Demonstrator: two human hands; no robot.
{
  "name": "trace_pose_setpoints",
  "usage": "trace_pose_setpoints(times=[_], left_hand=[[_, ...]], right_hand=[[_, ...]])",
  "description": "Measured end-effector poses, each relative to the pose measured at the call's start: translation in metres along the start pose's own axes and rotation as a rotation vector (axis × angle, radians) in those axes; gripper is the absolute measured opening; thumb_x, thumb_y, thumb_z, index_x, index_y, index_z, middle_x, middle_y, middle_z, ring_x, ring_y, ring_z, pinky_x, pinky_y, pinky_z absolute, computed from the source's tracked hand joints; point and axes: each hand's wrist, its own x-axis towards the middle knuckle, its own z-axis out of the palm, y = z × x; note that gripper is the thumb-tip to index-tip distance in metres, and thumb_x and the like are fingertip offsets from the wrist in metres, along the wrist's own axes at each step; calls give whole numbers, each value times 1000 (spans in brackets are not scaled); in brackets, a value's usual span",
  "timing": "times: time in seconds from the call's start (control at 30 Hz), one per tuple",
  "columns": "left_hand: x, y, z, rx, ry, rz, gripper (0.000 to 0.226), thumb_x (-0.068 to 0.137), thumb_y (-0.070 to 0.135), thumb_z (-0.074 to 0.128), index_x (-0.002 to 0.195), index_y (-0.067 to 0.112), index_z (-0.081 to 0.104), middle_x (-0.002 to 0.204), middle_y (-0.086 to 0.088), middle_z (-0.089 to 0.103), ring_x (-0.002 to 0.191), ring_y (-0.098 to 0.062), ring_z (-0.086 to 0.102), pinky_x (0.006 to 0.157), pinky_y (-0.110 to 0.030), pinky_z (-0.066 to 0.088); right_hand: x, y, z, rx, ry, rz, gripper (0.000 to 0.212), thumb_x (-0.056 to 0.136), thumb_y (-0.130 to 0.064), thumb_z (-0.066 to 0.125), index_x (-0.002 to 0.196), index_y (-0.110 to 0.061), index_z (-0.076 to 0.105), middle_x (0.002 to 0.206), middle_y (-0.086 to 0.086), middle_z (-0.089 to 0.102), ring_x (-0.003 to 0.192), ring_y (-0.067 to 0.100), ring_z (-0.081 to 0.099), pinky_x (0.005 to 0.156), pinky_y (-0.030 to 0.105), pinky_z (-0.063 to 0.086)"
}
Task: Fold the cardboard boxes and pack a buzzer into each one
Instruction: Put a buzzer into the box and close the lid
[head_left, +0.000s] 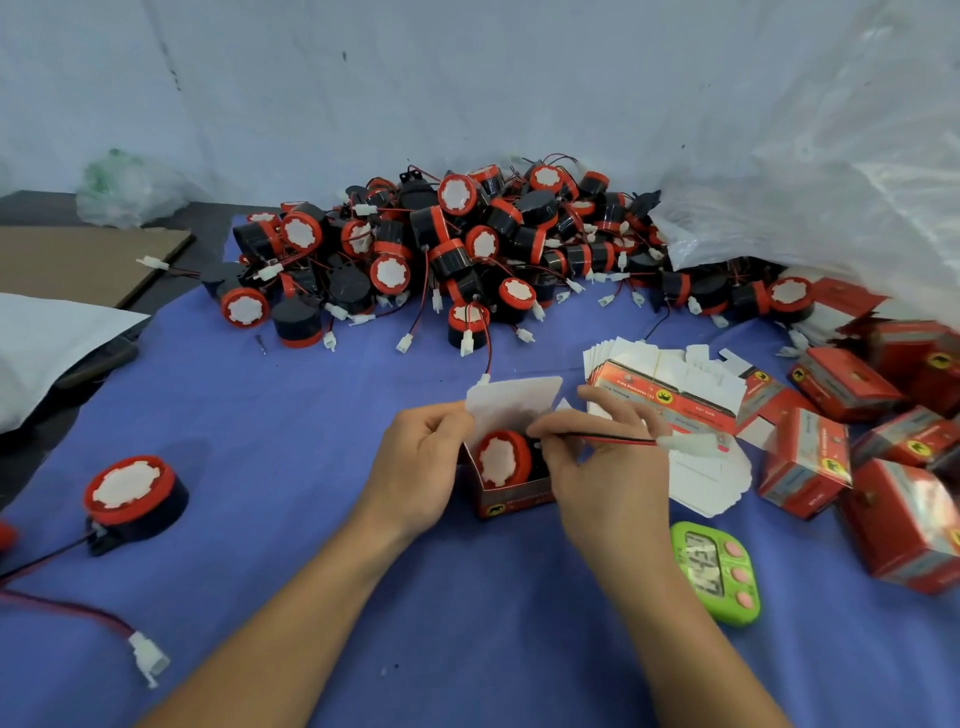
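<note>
Buzzer (501, 460), face toward camera, is seated in box (515, 500) gripped by left hand (421, 467); wire (618, 440), running rightward, is pinched by right hand (608, 470).

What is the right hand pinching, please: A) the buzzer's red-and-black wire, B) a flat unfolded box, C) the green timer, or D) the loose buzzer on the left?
A: the right hand pinches the red-and-black wire running from the buzzer in the open box that the left hand holds.

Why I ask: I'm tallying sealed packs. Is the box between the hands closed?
Open: the box has its lid flap up, buzzer visible inside, wire trailing outside.
</note>
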Motion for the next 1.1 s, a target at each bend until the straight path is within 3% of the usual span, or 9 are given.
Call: trace_pose_setpoints(times=[0.1,0.23,0.37,0.57,0.67,0.73,0.9,1.0,1.1], left_hand=[[1,0,0,-36,-18,-19,36,81,31,47,66,3,30,71,-28,33,70,-30,30,65,-54,33],[0,0,0,-43,-32,-14,37,82,32,47,66,3,30,69,-27,33,69,-26,31,63,-55,37],[1,-1,1,-64,-32,-36,35,81,33,48,65,8,29,69,-19,29,67,-24,30,63,-48,30],[0,-3,2,-82,-67,-86,35,79,39,50,62,11,40,66,-7,44,67,-22,41,67,-44,36],[-7,-4,5,-110,-59,-46,39,76,47,50,103,32,74,92,11,73,86,-12,67,79,-37,54],[-14,-5,11,6,-16,24,60,80,40,59,137,58,53,97,13,72,88,-9,67,75,-25,57],[-17,-10,23,147,91,88,74,89,18,72,140,61,40,104,35,63,90,4,65,67,-5,48],[-14,-9,19,105,50,14,78,78,21,74,134,65,43,107,26,66,95,1,65,74,-12,51],[-12,-8,21,45,30,-26,75,72,24,68,134,59,49,115,21,68,104,-2,65,85,-22,54]], right_hand=[[2,15,-2,-153,56,-160,27,80,-3,83,70,-27,80,88,-45,56,126,25,50,108,42,33],[2,13,-4,-254,5,-168,16,80,-26,69,71,-32,81,122,-9,74,136,27,42,112,41,26],[7,9,-10,-363,-369,-38,27,95,-46,57,83,-38,80,167,-6,29,158,23,6,125,38,1],[8,8,-14,-486,-547,-40,32,103,-38,45,95,-35,76,172,-4,10,158,22,-9,124,37,-6],[1,7,-11,-703,-562,-185,28,102,-28,41,106,-30,68,171,10,15,157,39,-4,125,47,-1],[-4,7,-9,-637,-515,-224,24,101,-24,47,104,-29,71,165,12,33,156,41,9,123,45,-1],[1,-3,-12,-91,-265,49,27,91,-28,66,112,-42,75,157,-4,47,150,14,32,123,30,18],[4,-3,-31,176,60,180,32,78,-27,73,106,-42,76,109,-23,73,109,-4,64,97,16,47],[2,1,-43,143,120,200,19,80,-19,79,86,-37,78,71,-26,69,73,-1,66,72,21,51]])
